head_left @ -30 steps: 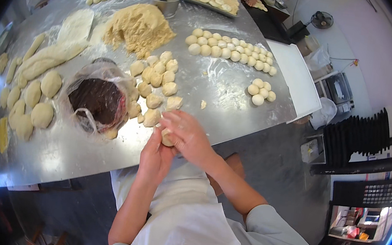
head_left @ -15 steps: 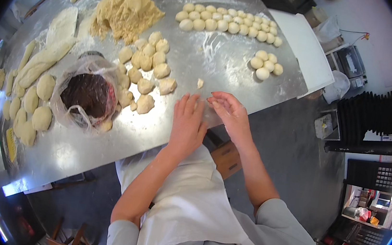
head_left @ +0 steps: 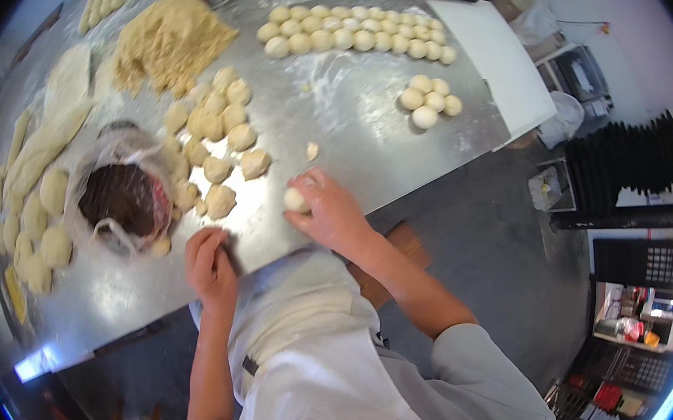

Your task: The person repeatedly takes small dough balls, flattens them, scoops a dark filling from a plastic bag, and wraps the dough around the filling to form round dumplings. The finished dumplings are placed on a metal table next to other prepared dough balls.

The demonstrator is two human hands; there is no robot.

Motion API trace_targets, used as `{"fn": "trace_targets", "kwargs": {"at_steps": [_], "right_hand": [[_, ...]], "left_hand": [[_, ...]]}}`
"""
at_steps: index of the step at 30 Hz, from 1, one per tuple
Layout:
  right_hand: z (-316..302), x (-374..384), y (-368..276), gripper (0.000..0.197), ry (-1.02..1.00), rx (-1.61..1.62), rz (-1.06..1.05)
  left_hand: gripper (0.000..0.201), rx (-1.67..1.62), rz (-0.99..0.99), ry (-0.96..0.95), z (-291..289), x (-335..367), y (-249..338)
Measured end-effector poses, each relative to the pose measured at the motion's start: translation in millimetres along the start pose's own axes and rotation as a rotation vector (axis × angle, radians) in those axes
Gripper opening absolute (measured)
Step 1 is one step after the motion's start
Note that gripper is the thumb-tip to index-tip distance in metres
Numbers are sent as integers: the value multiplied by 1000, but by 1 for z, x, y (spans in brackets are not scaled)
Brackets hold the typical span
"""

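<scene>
So, right hand: you're curling thumb and fingers around a smooth dough ball, gripping it over the near side of the steel table.
Left hand: your fingers are bunching together, honestly can't tell if they're pinching anything.
Rough dough lumps: sitting just past your left fingertips.
Dough scrap: lying just beyond your right fingers.
Plastic bag: resting left of your left fingers, dark stuff showing inside.
Rows of balls: sitting well beyond your right fingers, small cluster staying closer, off to the right.
</scene>
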State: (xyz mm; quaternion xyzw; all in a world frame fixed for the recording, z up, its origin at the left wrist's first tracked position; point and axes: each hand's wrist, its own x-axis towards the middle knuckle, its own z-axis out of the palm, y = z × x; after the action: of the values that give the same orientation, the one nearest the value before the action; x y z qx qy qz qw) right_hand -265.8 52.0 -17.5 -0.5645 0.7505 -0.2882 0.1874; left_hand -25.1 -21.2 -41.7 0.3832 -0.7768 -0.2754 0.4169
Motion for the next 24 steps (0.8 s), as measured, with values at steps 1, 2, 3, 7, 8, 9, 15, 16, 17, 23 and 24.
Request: {"fn": "trace_targets", "kwargs": {"at_steps": [1, 2, 3, 7, 8, 9, 15, 16, 17, 23, 24], "right_hand": [[-10, 4, 8, 60, 2, 119, 53], [-21, 9, 14, 58, -10, 241, 97], [-37, 16, 18, 56, 27, 311, 144], [-101, 55, 49, 54, 328, 151, 166], [-112, 68, 64, 54, 383, 101, 138], [-123, 81, 81, 54, 415, -14, 80], [-146, 119, 161, 46, 402, -626, 58], [-145, 120, 169, 44, 464, -594, 51], [-143, 125, 168, 41, 517, -555, 35], [-103, 121, 97, 32, 341, 276, 64], [-86, 125, 77, 31, 257, 284, 20]], "left_hand": [[25, 6, -3, 11, 0, 0, 2], [25, 3, 6, 14, 0, -2, 4], [25, 4, 12, 10, -1, -4, 4], [25, 66, 57, 2, 8, 0, 6], [25, 69, 69, -3, 9, 1, 5], [25, 74, 82, -6, 10, 2, 4], [26, 58, 65, 9, 13, 4, 7], [26, 61, 61, 12, 13, 4, 8], [26, 64, 77, 20, 13, 4, 8], [26, 113, 114, 46, 11, 3, 8], [26, 111, 129, 44, 12, 3, 7]]}}
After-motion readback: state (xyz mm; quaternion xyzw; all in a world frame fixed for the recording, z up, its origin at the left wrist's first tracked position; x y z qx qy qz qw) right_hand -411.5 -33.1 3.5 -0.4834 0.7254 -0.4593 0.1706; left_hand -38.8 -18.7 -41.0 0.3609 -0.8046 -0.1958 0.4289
